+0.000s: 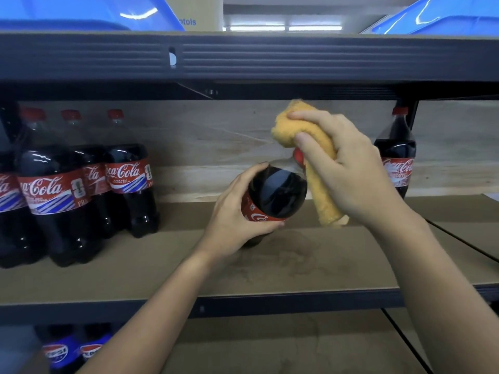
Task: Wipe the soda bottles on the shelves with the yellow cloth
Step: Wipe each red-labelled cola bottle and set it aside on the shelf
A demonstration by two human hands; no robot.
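**Cola bottle tilted in two hands, cloth on its cap**

Nearest, below both forearms, two Pepsi bottles (73, 352) stand on the lower shelf, down and left of the left hand.

The left hand (232, 211) curls round the labelled middle of a cola bottle (275, 193), fingers wrapped under it. The bottle's long axis leans up and to the right, its base low over the shelf board (162, 265) and its red cap end pointing toward the right hand. The right hand (348, 168) grips a folded yellow cloth (318, 163), bunched over the cap; the cloth's loose end hangs just right of the bottle's shoulder.

Left of the left hand, a cluster of upright Coca-Cola bottles (81, 184) crowds the same shelf. Beyond the right hand, one lone Coca-Cola bottle (397, 155) stands upright against the wooden back panel (216, 147). Above the hands runs the dark shelf beam (270, 58), with blue bins (81, 12) on top.
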